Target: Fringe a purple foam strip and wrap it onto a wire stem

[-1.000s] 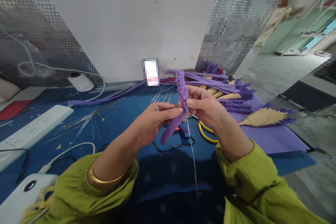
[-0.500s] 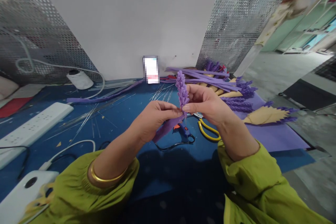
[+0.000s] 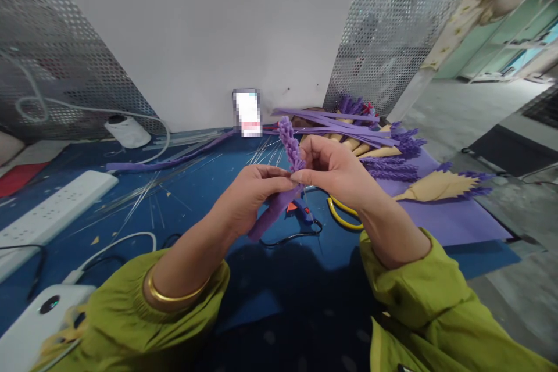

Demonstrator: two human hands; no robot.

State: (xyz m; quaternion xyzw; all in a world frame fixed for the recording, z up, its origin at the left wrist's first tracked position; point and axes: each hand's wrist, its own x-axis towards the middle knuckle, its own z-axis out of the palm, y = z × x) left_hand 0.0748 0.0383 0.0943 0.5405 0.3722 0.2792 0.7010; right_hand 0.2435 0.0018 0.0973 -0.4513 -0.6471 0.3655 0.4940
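Observation:
A purple lavender-like flower spike (image 3: 289, 140) stands tilted to the left between my hands. From its base a purple strip (image 3: 269, 219) hangs down toward the lower left. My left hand (image 3: 250, 197) is closed on this strip, thumb on top, close to the base of the spike. With thumb and fingertips my right hand (image 3: 335, 170) pinches the spike at its base, so the two hands nearly touch. Below them on the table lie a blue tool with a black cord (image 3: 304, 213), possibly a glue gun, and a yellow-handled cutting tool (image 3: 344, 218), partly hidden by my right hand.
Purple strips (image 3: 331, 123) and wrapped lavender bunches (image 3: 444, 186) lie at the right. A lit phone (image 3: 247, 113) leans on the white board (image 3: 209, 40). Thin wires (image 3: 143, 197), a thread spool (image 3: 128, 131) and a power strip (image 3: 61, 215) are at the left.
The flower spike has tipped to the left, from nearly upright. Both hands have shifted slightly left with it, and more of the purple strip shows below them.

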